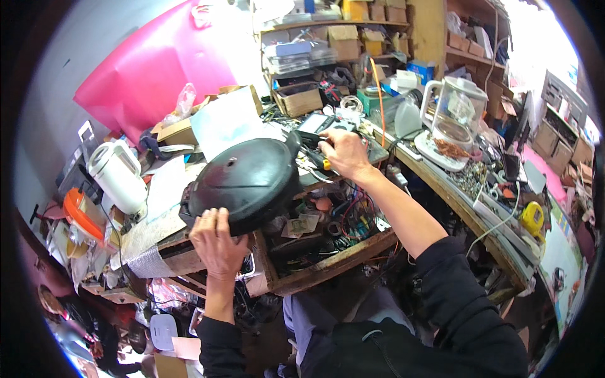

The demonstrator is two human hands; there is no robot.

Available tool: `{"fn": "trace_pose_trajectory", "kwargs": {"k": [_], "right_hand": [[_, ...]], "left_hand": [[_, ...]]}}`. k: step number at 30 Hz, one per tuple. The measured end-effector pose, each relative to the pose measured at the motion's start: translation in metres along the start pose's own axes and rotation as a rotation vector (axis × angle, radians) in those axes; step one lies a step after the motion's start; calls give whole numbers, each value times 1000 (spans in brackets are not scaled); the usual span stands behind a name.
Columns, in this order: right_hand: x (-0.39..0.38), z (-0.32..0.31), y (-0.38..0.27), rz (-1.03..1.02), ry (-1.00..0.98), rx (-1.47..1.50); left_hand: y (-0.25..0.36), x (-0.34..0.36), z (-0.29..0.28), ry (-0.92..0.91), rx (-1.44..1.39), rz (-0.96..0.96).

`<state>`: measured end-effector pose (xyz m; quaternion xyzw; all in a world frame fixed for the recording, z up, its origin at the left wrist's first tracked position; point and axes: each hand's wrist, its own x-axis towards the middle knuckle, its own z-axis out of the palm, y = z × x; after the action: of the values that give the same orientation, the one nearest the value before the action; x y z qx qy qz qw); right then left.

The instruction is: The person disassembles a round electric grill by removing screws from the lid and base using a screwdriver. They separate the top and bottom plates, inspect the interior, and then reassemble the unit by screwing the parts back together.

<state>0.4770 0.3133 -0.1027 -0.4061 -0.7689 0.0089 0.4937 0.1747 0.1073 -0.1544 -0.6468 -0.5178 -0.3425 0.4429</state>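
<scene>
A round black pan-like appliance (246, 173) with a domed top and a small hole in it sits tilted at the workbench's front edge. My left hand (217, 242) grips its near left rim, fingers on top and thumb lower down. To the right of the appliance, my right hand (345, 153) is closed, fingertips together over dark items on the bench. Whatever those fingers hold, if anything, cannot be made out. A small yellow-ended thing (326, 164) lies just below them, beside some white strips.
Below the bench top, an open wooden drawer (334, 264) holds wires, tools and a banknote (301, 225). A white jug (118, 173) stands left; a clear blender jug (457, 110) and yellow tape measure (532, 218) are right. Another person (82, 324) is at lower left.
</scene>
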Motion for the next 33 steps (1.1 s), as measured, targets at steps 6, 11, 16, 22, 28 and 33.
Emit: {"fn": "trace_pose_trajectory", "kwargs": {"k": [6,11,16,22,28,33], "right_hand": [[60,22,-44,-184,63,17],[130,92,-84,-149,-484,-85],[185,192,-61,-199,-1116,-241],[208,219,-45,288,-1372,-146],[206,236,-34,441,-1395,-66],[208,253,-8,414,-1422,-42]], "left_hand": [[11,-20,4,20,64,51],[12,-30,2,-69,74,17],[26,-22,-5,-99,70,5],[21,-28,1,-68,149,64],[20,-29,2,-79,173,56],[23,-32,4,-59,186,47]]}}
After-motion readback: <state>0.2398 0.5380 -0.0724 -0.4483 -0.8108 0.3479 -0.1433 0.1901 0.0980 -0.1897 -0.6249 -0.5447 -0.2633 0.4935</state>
